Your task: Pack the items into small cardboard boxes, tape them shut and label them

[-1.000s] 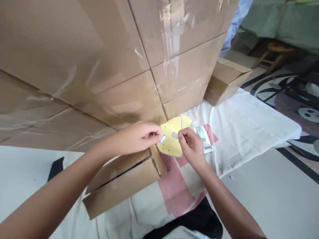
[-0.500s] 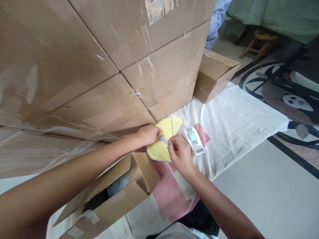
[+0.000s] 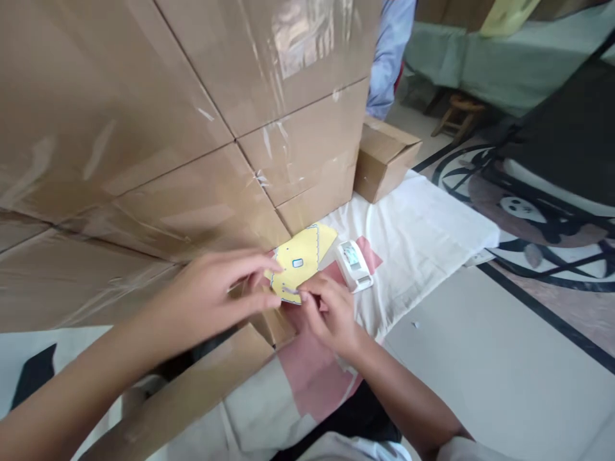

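R hand (image 3: 331, 310) has thumb + forefinger pinched on a small pale strip (image 3: 290, 291), prob. tape, its free end out over the lower part of the yellow sheet (image 3: 309, 251). L hand (image 3: 225, 291) is spread: thumb and fingers apart, tips by the sheet's L edge, nothing seen btwn them. Sheet lies on the cloth (image 3: 413, 234) at the foot of the box stack (image 3: 192, 192), w/ the white gadget (image 3: 354, 266) just beside it on the R. To handle the strip well: pinch only its very end so the rest is clean & flat; pin the sheet w/ L fingertips, clear of the strip; line up before any contact, lower one end 1st, then smooth outward, b/c a crease would prob. be hard to undo. Mind the open box (image 3: 211, 387) under the L forearm. Hard to make out: the strip's exact ends & whether it touches the sheet; L hand is blurry, so can't tell if its tips touch paper. Sheet's lower L part is covered by L fingers, the box's contents mostly hidden by the arm; another person's sleeve (image 3: 391, 54) is cut off up top.
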A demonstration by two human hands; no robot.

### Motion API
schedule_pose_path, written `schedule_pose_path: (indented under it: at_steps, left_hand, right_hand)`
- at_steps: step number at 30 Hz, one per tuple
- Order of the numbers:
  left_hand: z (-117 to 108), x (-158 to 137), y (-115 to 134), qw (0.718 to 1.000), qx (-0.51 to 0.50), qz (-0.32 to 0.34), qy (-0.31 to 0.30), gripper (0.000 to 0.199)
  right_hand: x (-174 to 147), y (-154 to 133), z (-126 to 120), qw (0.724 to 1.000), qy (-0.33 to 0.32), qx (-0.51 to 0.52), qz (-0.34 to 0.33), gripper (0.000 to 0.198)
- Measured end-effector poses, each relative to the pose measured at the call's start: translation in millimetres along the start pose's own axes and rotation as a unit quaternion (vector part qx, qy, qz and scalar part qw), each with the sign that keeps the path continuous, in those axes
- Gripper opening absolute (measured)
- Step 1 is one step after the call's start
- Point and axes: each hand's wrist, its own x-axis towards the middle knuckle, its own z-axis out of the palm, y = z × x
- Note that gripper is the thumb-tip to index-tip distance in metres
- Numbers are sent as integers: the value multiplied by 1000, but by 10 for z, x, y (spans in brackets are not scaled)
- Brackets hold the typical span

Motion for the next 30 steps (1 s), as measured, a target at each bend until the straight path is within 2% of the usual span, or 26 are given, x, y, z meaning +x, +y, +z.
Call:
schedule_pose_path:
  at_steps: [3, 7, 10, 14, 16, 18, 20, 23, 27, 30]
  left_hand:
    - [65, -367, 127, 993, 60, 99, 36, 12]
    - [133, -696, 256, 985, 99, 111, 87, 17]
    - [77, -993, 257, 978, 129, 16, 165, 20]
    - [45, -1492, 38, 944, 101, -166, 267, 27]
    - [128, -1707, -112, 927, 80, -207, 301, 25]
    - [264, -1848, -241, 917, 61, -222, 327, 21]
    - [400, -1905, -328, 915, 60, -212, 339, 20]
    - [500, -1882, -372, 922, 91, -181, 330, 22]
    - [455, -1781, -324, 930, 133, -165, 300, 21]
    - [424, -1720, -266, 939, 128, -146, 282, 13]
  right_hand:
    - [43, -294, -15, 998, 5, 23, -54, 13]
    - [-31, -526, -44, 996, -3, 32, -80, 12]
    - [-136, -487, -94, 1000, 6, -4, -10, 11]
    - [-223, -147, -127, 986, -2, -38, 162, 16]
    - [-230, 20, -97, 972, -4, 6, 234, 21]
    - [-206, 88, -41, 961, 12, 56, 272, 25]
    - [-147, 38, 34, 961, 33, 82, 263, 27]
    - [-2, -175, 181, 977, 31, 70, 198, 24]
    - [199, -441, 401, 991, -29, 70, 111, 16]
    - [268, -534, 517, 990, -82, 89, 77, 13]
